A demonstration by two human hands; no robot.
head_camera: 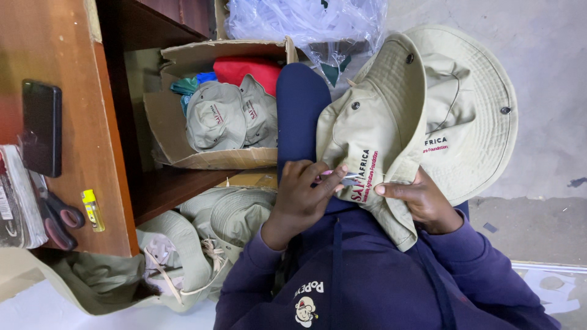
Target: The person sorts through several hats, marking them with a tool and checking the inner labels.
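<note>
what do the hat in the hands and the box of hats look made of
Hat: khaki woven cloth, likely cotton, matte, with stitched seams, metal eyelets and embroidered lettering. Box: brown corrugated cardboard, dull, with creased, torn flaps. Left hand and right hand pinch the hat.

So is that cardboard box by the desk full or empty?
Partly full, at least. The cardboard box lies open, and inside show two khaki hats with red cloth behind them. How deep the pile goes cannot be told.

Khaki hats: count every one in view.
About 7: two on the lap, two in the cardboard box, three piled on the floor; more may be hidden.
</note>
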